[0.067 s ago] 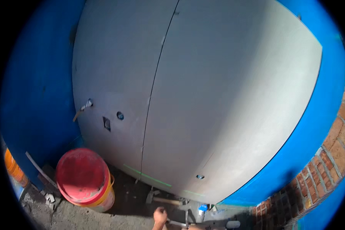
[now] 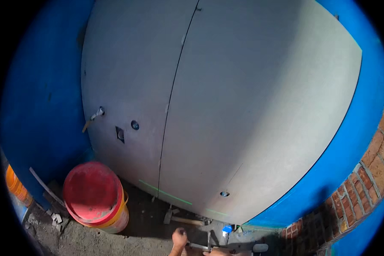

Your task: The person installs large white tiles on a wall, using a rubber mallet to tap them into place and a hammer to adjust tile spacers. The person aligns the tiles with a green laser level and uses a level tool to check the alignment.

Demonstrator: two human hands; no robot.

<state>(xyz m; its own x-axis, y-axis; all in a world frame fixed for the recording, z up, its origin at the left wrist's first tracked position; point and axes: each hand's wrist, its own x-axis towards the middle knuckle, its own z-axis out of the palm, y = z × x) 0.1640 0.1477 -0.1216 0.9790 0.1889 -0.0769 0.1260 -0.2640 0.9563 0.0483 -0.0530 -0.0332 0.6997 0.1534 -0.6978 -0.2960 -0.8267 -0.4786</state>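
Observation:
My left hand [image 2: 179, 240] is at the lower edge, closed in a fist, with a small dark round end showing at its top. A thin pale metal bar [image 2: 197, 245] runs right from this fist to a short upright crosspiece [image 2: 209, 239]. What the whole tool is cannot be made out. My right hand [image 2: 217, 252] shows only in part at the bottom edge, beside the crosspiece's foot; its grip is hidden. Just beyond my hands, a hammer [image 2: 187, 221] with a wooden handle lies on the floor. Right of the crosspiece stands a blue-topped item [image 2: 227, 230].
A large grey tiled panel [image 2: 243, 106] with small cut-outs fills the wall ahead. At left stands a bucket with a red lid [image 2: 91, 192], near rubble [image 2: 55, 218] and an orange container [image 2: 17, 185]. A brick edge [image 2: 350, 194] borders the right. A whitish oblong [image 2: 260, 248] lies lower right.
The view has shifted slightly. My left hand appears a little higher, and more of my right hand shows at the bottom edge beside the crosspiece.

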